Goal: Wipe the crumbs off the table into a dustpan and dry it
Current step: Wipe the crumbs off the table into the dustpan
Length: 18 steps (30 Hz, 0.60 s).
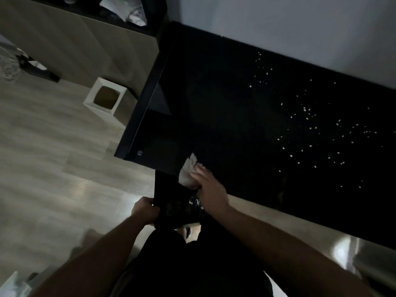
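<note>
My right hand (203,179) is lying on a white cloth (188,170) at the near edge of the table, fingers stretched fairly flat over it and pressing it down; the fingers are blurred, so I cannot tell whether any are curling into the fabric. My left hand (145,210) is gripping the left side of a dark dustpan (171,202), fingers wrapped round its edge, holding it just below the table's near edge, directly under the cloth.

The black table (235,125) is filling most of the view, its long axis running from upper left to lower right, its far side lying against a pale wall (278,22). Its short left end is facing a light wood floor (53,157).

The dustpan is sitting with its long axis running from my body toward the table, its far end tucked under the table's edge. Something shiny and crumpled is lying in it by my right wrist; too dark to identify.

A white square bin (105,98) is standing on the floor just off the table's left end, open top facing up.

The cloth is bunching into a narrow strip, pointing away from me and slightly right, its near end overhanging the dustpan.

Pale crumbs (306,116) are lying scattered over the right half of the table, well apart from the cloth.
</note>
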{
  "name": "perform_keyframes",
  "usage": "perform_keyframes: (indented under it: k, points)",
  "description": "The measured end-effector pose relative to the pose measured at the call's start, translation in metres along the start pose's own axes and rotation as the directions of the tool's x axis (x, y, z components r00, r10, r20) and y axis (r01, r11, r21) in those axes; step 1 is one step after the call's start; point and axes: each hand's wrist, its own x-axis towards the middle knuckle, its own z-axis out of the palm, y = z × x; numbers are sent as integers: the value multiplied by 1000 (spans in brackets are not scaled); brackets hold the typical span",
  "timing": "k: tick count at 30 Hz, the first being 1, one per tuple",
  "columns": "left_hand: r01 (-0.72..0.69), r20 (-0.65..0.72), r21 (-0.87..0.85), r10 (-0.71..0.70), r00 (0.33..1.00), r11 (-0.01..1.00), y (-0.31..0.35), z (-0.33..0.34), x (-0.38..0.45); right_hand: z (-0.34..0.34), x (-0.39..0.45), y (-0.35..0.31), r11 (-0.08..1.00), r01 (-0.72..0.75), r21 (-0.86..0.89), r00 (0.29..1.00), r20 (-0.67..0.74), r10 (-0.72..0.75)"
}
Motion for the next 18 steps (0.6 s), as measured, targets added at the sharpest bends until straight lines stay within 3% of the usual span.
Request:
perform_keyframes:
  k: [4,8,14,18]
  points:
    - [-44,12,33,43,999,999,4,2,-5,-10,-27,-20,972,-128,199,990,-35,138]
    - [-88,18,56,87,996,994,6,7,-6,-35,-49,-10,928,-187,322,944,-203,261]
    - [-119,50,105,114,992,987,5,13,4,-86,-86,34,776,-350,525,719,-380,582]
    - [-113,54,85,109,993,990,2,18,7,-131,-105,68,732,-422,535,573,-468,672]
